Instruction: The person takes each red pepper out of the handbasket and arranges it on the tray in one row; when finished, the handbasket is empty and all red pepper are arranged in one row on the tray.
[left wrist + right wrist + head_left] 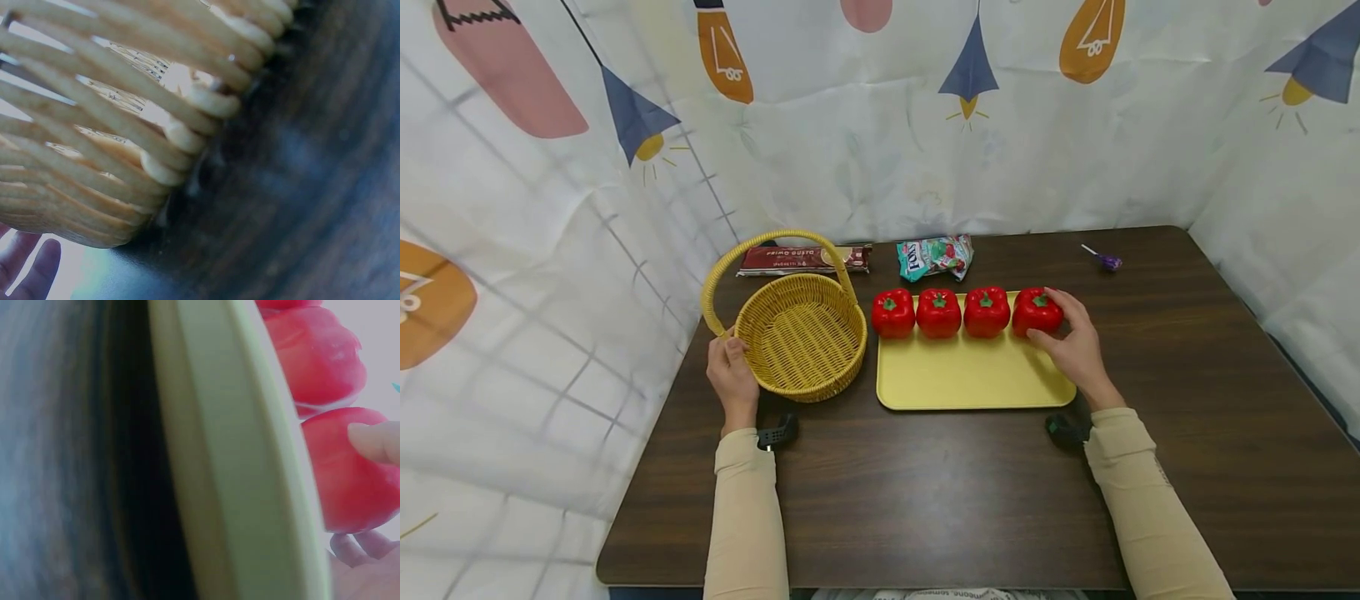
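Note:
In the head view my left hand (732,375) holds the yellow wicker basket (801,392) at its left side, near the foot of its tall arched handle (782,236). The basket's inside shows only bare weave. Its woven wall (119,125) fills much of the left wrist view. My right hand (1078,346) grips the rightmost red bell pepper (1036,310), thumb on the near side and fingers on the far side. The pepper's lower part (350,494) shows between thumb and fingers in the right wrist view. Several like peppers (938,313) line the back of a yellow tray (970,379).
Behind the basket lies a dark red spaghetti pack (790,261). A teal and red candy bag (934,257) sits behind the peppers. To the back right is a purple lollipop (1108,262). A printed curtain (865,150) hangs behind the dark wooden table (940,500).

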A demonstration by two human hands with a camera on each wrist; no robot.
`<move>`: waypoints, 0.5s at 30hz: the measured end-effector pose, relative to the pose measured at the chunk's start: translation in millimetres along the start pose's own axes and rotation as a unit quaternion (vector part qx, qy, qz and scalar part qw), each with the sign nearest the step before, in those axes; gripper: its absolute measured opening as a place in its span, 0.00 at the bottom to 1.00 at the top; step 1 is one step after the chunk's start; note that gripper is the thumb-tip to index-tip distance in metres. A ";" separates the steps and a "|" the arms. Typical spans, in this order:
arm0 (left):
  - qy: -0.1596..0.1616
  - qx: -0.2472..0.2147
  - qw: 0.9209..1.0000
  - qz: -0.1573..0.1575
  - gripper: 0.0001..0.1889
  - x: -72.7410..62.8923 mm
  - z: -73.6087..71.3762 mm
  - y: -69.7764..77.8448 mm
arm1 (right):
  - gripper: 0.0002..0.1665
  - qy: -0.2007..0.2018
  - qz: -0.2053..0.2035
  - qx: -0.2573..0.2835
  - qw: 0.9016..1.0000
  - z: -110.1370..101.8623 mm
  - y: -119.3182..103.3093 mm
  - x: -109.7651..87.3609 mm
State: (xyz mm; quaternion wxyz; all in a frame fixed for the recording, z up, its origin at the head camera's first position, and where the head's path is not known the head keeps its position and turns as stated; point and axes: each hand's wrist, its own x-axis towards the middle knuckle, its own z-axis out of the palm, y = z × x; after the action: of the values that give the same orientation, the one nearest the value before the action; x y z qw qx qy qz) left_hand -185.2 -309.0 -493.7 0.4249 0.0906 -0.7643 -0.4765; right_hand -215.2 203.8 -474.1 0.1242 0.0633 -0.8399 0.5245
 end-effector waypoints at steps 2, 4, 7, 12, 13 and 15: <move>0.000 -0.001 1.000 0.001 0.41 0.0 -0.1 -0.1 | 0.41 -0.002 0.004 0.007 1.000 0.6 -0.3 0.5; 0.000 -0.002 1.000 0.003 0.41 0.0 -0.1 0.1 | 0.42 -0.002 0.011 0.009 1.000 0.9 -0.5 0.8; 0.001 -0.003 1.000 0.005 0.41 0.1 0.0 0.6 | 0.45 -0.002 0.020 0.013 1.000 1.2 -0.7 1.3; -0.002 -0.003 1.000 0.009 0.41 0.0 -0.3 0.2 | 0.48 -0.006 0.025 0.019 0.999 1.5 0.6 2.2; -0.003 -0.003 1.000 0.009 0.41 -0.2 -0.5 0.4 | 0.48 -0.006 0.024 0.017 1.000 1.6 0.8 2.3; -0.003 0.000 1.000 0.011 0.40 -0.2 -0.6 1.0 | 0.48 -0.006 0.022 0.012 1.000 2.1 1.6 2.8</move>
State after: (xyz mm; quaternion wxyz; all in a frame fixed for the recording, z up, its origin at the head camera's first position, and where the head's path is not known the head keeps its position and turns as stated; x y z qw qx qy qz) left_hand -184.3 -308.7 -492.9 0.4277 0.0811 -0.7663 -0.4725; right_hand -218.5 202.7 -475.6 0.1067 0.0499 -0.8353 0.5371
